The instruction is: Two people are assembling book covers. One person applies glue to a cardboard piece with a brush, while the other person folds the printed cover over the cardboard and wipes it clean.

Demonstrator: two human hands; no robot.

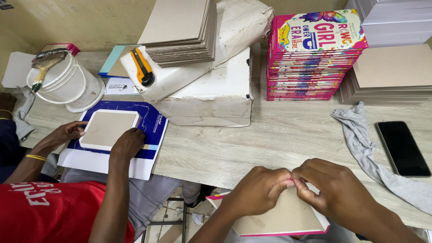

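A pink-edged grey board cover (281, 220) is pinched at its top edge between left hand (256, 191) and right hand (330, 186), its length extending below both hands.

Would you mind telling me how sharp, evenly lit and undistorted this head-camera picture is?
Head view: soft, even light, faint shadows under the hands; left hand and right hand sharp on the grey board; dark phone without glare; wide lens bends the table edges.
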